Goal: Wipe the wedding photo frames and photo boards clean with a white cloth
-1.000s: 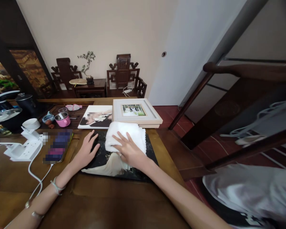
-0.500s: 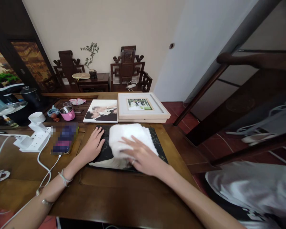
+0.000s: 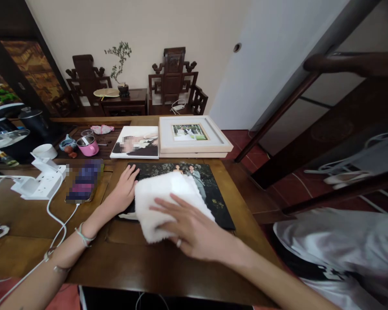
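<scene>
A dark photo panel (image 3: 210, 193) lies flat on the wooden table (image 3: 132, 262) in front of me. My right hand (image 3: 194, 228) lies flat, fingers spread, on a folded white towel (image 3: 163, 200) that covers the panel's near left part. My left hand (image 3: 124, 191) rests open, fingers stretched, on the panel's left edge. Behind the panel lie an unframed photo print (image 3: 136, 142) and a white framed photo (image 3: 190, 137).
A phone (image 3: 84, 183) on a white cable lies left of the panel, beside a white power strip (image 3: 40, 183). A pink cup (image 3: 88, 146), a white bowl (image 3: 44, 151) and a kettle (image 3: 35, 122) stand at the back left. A dark wooden railing (image 3: 310, 86) runs on the right.
My right hand has drawn the towel toward me across the panel, uncovering its far part. The left hand stays on the left edge. The view has tilted down.
</scene>
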### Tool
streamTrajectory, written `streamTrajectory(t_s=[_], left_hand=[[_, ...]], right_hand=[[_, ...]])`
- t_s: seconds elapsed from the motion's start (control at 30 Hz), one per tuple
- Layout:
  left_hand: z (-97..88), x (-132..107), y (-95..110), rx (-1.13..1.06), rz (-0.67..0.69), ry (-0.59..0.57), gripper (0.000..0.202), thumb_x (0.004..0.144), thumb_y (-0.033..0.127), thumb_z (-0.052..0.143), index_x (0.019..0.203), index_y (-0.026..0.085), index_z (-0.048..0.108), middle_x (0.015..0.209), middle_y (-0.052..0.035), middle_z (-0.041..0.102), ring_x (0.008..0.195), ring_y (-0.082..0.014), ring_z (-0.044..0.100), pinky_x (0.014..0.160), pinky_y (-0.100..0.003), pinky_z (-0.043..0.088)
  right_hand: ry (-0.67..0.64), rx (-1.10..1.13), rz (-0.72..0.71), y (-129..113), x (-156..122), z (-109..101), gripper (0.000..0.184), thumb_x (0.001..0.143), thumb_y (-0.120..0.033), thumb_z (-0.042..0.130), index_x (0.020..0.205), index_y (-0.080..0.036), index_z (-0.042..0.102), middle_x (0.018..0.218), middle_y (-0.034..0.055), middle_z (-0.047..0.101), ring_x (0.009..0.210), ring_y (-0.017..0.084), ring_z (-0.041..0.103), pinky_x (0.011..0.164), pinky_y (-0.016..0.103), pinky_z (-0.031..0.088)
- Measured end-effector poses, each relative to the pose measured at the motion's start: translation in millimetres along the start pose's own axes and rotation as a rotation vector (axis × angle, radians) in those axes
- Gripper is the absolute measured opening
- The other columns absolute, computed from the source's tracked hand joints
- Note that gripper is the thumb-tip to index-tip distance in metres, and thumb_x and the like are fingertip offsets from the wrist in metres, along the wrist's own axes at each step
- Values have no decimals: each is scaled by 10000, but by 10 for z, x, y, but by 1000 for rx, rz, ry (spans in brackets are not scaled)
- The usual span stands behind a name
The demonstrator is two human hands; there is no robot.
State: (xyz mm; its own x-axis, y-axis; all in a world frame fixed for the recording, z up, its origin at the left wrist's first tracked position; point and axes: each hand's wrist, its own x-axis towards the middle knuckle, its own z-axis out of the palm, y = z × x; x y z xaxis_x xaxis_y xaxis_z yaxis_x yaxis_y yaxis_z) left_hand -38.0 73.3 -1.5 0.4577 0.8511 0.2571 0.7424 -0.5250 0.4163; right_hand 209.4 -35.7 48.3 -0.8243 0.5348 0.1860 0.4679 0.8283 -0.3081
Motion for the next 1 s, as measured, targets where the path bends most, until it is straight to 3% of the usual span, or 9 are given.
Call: streamTrajectory(t_s=[0.17,0.3,0.37,0.47,0.6,0.67,0.73,0.83,1.0], left_hand=[[-17,10,26,36,-10,-11,480,967,315,273,1378,90,376,1507,-177,301,1437,-261,171,1161,-490,194],[-38,20,62,48,-12,-16,473,966,326,286,1378,112,377,1508,-166,304,1435,-252,183,1161,-488,201],[-43,24,67,52,-14,-15,477,966,327,284,1375,102,380,1505,-175,306,1434,-256,186,1160,-487,205],[-40,24,59,55,-8,-13,473,965,326,284,1377,113,376,1509,-171,300,1434,-261,186,1155,-502,210],[-35,17,58,60,-11,-17,471,968,324,278,1378,113,373,1507,-172,303,1436,-260,178,1155,-508,205],[-36,13,67,57,-11,-17,471,970,324,274,1380,112,370,1511,-172,295,1438,-256,170,1157,-504,203],[-37,9,75,53,-9,-17,471,972,323,270,1381,112,367,1512,-172,292,1439,-254,167,1158,-504,201],[-38,4,82,43,-5,-12,463,974,323,268,1384,130,363,1511,-162,296,1439,-252,166,1158,-511,200],[-50,-3,91,16,-11,-18,457,979,315,261,1387,132,359,1520,-154,278,1443,-242,151,1163,-490,201]], right_hand=[[105,-37,168,580,256,-124,437,791,-36,478,1187,-175,599,1353,114,540,1376,227,302,1136,515,207],[188,-139,295,885,415,-93,313,894,-145,461,1174,-154,602,1449,139,421,1382,315,271,1090,578,257],[175,-164,295,823,401,-73,339,858,-110,486,1176,-142,598,1468,141,389,1392,346,225,1084,604,242],[98,-126,240,510,273,-44,452,754,-23,508,1178,-150,598,1468,137,392,1406,340,177,1101,607,193],[5,-28,143,11,42,22,439,730,-82,549,1149,-191,623,1493,127,351,1408,356,139,1108,616,126],[-15,12,107,-105,-28,33,410,727,-115,569,1120,-206,636,1496,111,352,1410,352,136,1114,608,109],[-23,39,109,-65,-27,5,402,741,-109,546,1118,-219,631,1491,88,369,1412,318,162,1121,587,120],[-1,32,159,237,125,-74,441,764,-65,488,1168,-208,592,1466,93,409,1410,279,200,1115,598,135],[66,-109,270,699,545,-125,384,823,-63,442,1167,-150,588,1474,132,384,1407,331,185,1071,666,177]])
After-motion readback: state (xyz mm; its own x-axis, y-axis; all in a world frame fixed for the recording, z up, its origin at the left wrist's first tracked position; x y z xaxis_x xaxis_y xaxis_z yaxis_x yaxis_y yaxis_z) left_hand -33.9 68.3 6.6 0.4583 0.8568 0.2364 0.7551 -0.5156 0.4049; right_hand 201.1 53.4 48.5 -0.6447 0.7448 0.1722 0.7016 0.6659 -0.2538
